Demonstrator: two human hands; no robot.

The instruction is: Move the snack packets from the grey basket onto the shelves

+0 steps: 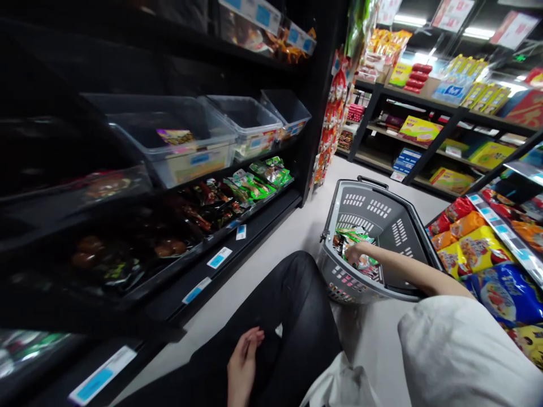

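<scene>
My right hand [355, 252] reaches into a grey shopping basket [384, 217] on the floor and closes on green snack packets [353, 234] lying in it. My left hand [244, 362] rests on my black trouser leg [292, 316], fingers held together and loosely curled, holding nothing. More green snack packets [265, 175] lie on the low black shelf to my left.
Black shelving [237, 237] with clear plastic bins [178, 135] and dark snack packs lines the left. Colourful crisp bags [483, 249] fill the shelf on the right. A pale floor aisle [297, 232] runs ahead to more stocked shelves [424, 130].
</scene>
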